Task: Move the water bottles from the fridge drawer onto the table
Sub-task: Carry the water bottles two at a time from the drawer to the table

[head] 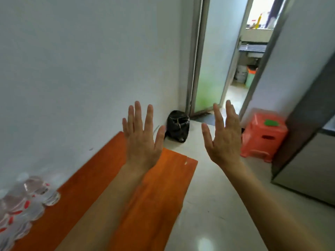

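Both my hands are raised in front of me with fingers straight and spread, holding nothing. My left hand (pixel 142 136) hovers above the far end of the orange table (pixel 163 187). My right hand (pixel 223 136) is over the pale floor beside the table. Several clear water bottles (pixel 23 203) with red labels lie clustered at the table's near left corner, against the wall, blurred. The grey fridge (pixel 308 156) stands at the right edge; its drawer is not visible.
A black bag-lined bin (pixel 178 125) sits on the floor by the wall past the table's end. An orange plastic stool (pixel 263 136) stands beside the fridge. An open doorway (pixel 233 69) leads to another room at the back.
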A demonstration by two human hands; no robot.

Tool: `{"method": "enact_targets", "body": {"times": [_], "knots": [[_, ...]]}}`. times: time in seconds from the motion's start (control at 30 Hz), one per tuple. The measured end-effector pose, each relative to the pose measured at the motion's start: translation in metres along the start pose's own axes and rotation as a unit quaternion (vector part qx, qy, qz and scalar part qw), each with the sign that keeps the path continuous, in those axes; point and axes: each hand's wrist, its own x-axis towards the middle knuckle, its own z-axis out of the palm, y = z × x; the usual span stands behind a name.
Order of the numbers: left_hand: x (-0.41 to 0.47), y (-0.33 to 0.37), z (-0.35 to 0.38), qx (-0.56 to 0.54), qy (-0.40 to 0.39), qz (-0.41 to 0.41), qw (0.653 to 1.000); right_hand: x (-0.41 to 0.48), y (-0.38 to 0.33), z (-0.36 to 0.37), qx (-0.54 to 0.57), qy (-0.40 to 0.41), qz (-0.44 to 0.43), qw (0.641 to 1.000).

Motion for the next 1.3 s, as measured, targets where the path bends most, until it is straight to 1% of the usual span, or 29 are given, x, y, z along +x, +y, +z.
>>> {"method": "enact_targets", "body": {"times": [0.1,0.3,0.43,0.5,0.7,0.8,0.97,1.1,1.17,1.3], "knots": [[0.005,0.101,0.033,-0.027,-0.001,0.056,0.998,-0.005,0.089,-0.066,-0.028,0.036,0.03,0.998],[0.002,0.3,0.103,-0.089,-0.01,0.143,0.986,-0.033,0.259,-0.187,-0.096,0.071,0.082,0.989],[-0.004,0.409,0.144,-0.131,-0.041,0.204,0.969,-0.053,0.35,-0.249,-0.125,0.084,0.147,0.978],[-0.005,0.455,0.166,-0.151,-0.054,0.228,0.96,-0.063,0.391,-0.272,-0.14,0.09,0.165,0.972],[0.008,0.571,0.244,-0.18,-0.086,0.276,0.94,-0.069,0.511,-0.311,-0.191,0.106,0.225,0.95],[0.032,0.628,0.292,-0.176,-0.089,0.303,0.932,-0.049,0.574,-0.321,-0.215,0.106,0.23,0.943],[0.083,0.726,0.371,-0.178,-0.099,0.318,0.926,-0.004,0.674,-0.338,-0.247,0.097,0.249,0.931],[0.11,0.807,0.421,-0.192,-0.136,0.349,0.907,0.018,0.743,-0.361,-0.267,0.082,0.268,0.922],[0.115,0.843,0.443,-0.197,-0.157,0.363,0.897,0.02,0.776,-0.376,-0.267,0.086,0.295,0.914],[0.116,0.898,0.487,-0.187,-0.197,0.398,0.876,0.015,0.835,-0.396,-0.266,0.08,0.334,0.901]]}}
